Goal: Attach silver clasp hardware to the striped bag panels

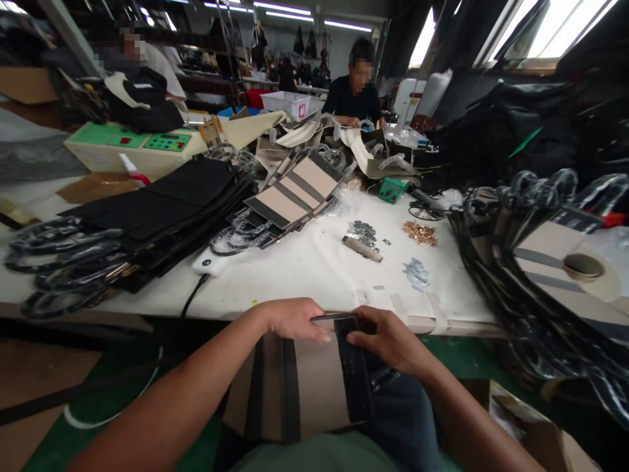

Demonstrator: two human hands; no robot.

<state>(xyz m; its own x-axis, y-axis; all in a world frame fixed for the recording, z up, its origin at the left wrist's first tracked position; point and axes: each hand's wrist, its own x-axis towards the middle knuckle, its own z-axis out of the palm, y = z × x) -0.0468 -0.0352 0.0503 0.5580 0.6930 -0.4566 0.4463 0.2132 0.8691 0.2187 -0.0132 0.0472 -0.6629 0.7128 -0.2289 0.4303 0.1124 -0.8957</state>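
Observation:
A beige bag panel with black stripes [318, 387] lies tilted on my lap, its far edge against the front of the table. My left hand [297, 319] is closed on that far edge, thumb on top and fingers beneath. Near the panel's far right corner, my right hand [388, 335] pinches the black strip, thumb on top; its other fingertips are partly hidden behind the edge. Beyond my hands on the white table [289, 282] lie a pile of small silver metal pieces [362, 232], a pile of copper-coloured pieces [420, 233], thin pale pieces [416, 274] and a narrow worn bar [362, 248].
Black bag panels with plastic-wrapped handles [162, 203] are stacked left, beside striped panels [295, 190]. More panels [462, 242] and a tape roll [607, 282] stand right. A white power strip [212, 261] sits near the front edge. A co-worker [351, 98] works across the table.

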